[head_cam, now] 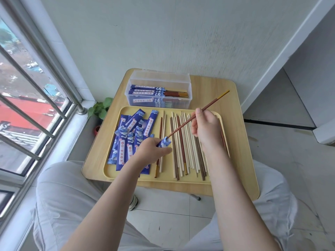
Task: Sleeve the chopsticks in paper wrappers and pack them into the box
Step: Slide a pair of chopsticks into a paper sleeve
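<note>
A narrow enclosed home balcony: barred window overlooking rooftops, tiled floor, plain white walls, potted plant beside the small worktop.

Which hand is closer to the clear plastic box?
Right. The right hand is just in front of the clear plastic box, holding a chopstick; the left hand is lower, gripping a wrapper.

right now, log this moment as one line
step: sleeving | left hand: holds wrapper | right hand: feeding red chopsticks into wrapper | box: partly packed
</note>
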Demonstrator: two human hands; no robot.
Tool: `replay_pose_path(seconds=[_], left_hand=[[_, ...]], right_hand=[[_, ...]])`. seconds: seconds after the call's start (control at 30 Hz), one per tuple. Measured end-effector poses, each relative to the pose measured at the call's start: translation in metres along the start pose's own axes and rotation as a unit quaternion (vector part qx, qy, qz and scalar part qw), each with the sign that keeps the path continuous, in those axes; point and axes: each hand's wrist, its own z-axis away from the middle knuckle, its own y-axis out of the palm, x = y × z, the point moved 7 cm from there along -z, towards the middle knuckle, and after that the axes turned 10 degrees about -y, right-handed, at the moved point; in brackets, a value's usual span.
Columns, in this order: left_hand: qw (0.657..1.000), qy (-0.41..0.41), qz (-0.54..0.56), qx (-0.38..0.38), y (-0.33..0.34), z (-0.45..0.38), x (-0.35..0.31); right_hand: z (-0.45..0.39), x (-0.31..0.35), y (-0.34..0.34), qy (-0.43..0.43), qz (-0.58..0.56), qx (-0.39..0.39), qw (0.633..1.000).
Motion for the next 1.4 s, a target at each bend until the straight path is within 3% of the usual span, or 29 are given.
replay_pose_path(seconds=[0.17, 0.3, 0.4, 0.5, 0.6, 0.77, 0.97, 1.2, 1.4], left_hand=[[0.996, 0.068, 0.022, 0.06, 0.009, 0.01, -0.022], [0.977, 0.045, 0.151, 0.145, 0.016, 0.015, -0.03], [0.965, 0.034, 0.206, 0.159, 0.017, 0.015, -0.023], [0.949, 0.014, 0.293, 0.117, 0.007, 0.01, -0.008], [0.929, -0.018, 0.364, 0.066, -0.006, 0.003, 0.006], [0.888, -0.087, 0.451, 0.029, -0.017, 0.005, 0.015], [0.886, -0.114, 0.449, 0.002, -0.02, 0.005, 0.022], [0.914, -0.098, 0.394, -0.019, -0.019, 0.004, 0.022], [0.914, -0.065, 0.401, -0.028, -0.02, 0.004, 0.016]], right_hand=[[0.008, -0.011, 0.024, 0.032, 0.001, 0.087, 0.996], [0.02, -0.021, 0.044, 0.09, -0.04, 0.155, 0.983], [0.028, -0.026, 0.052, 0.139, -0.064, 0.184, 0.971], [0.028, -0.036, 0.056, 0.166, -0.037, 0.177, 0.969], [0.028, -0.041, 0.061, 0.119, 0.138, 0.194, 0.964], [0.042, -0.043, 0.093, 0.011, 0.376, 0.257, 0.89], [0.055, -0.051, 0.109, -0.01, 0.459, 0.265, 0.848], [0.055, -0.05, 0.109, -0.001, 0.557, 0.256, 0.79], [0.064, -0.051, 0.108, -0.022, 0.553, 0.237, 0.798]])
